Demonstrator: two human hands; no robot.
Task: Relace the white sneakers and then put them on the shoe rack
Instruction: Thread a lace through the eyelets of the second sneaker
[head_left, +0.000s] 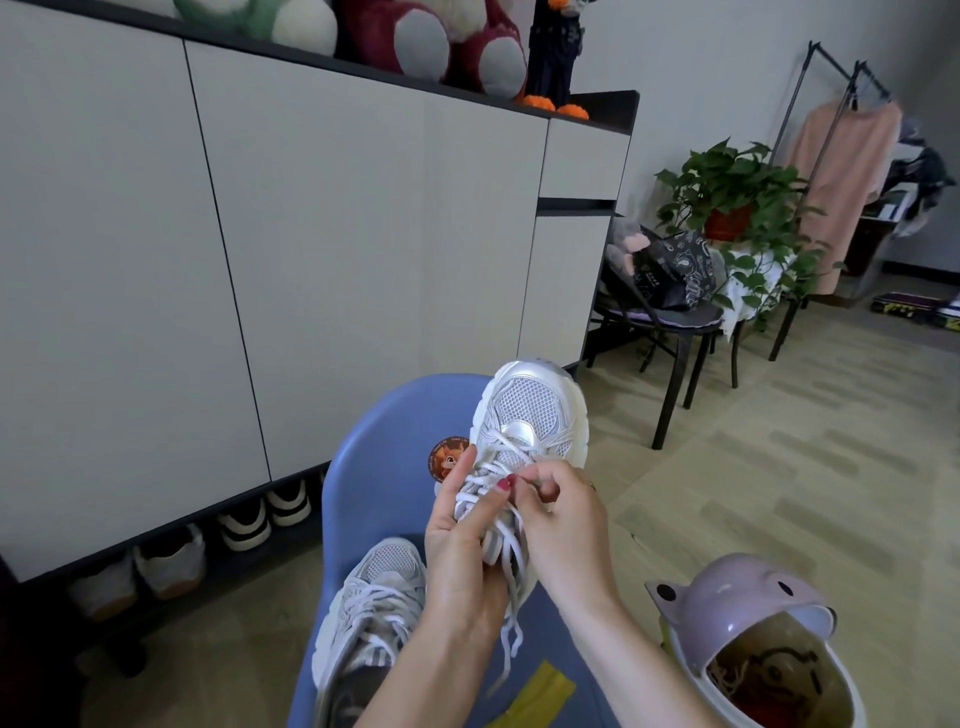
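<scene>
One white sneaker (535, 410) is held up above a blue chair (374, 457), toe pointing away from me. My left hand (462, 540) grips its left side and tongue, thumb across the laces. My right hand (561, 519) pinches a white lace (511, 566) at the eyelets; loose lace ends hang down below the hands. The second white sneaker (369, 613) lies on the chair seat at lower left, laced, with my left forearm partly over it.
A white cabinet (311, 260) stands ahead, with an open shoe shelf (171, 566) at its base holding several shoes. A pink helmet (753, 639) sits at the lower right. A dark chair with a bag (670, 291), a potted plant (737, 202) and a clothes rail stand at the right.
</scene>
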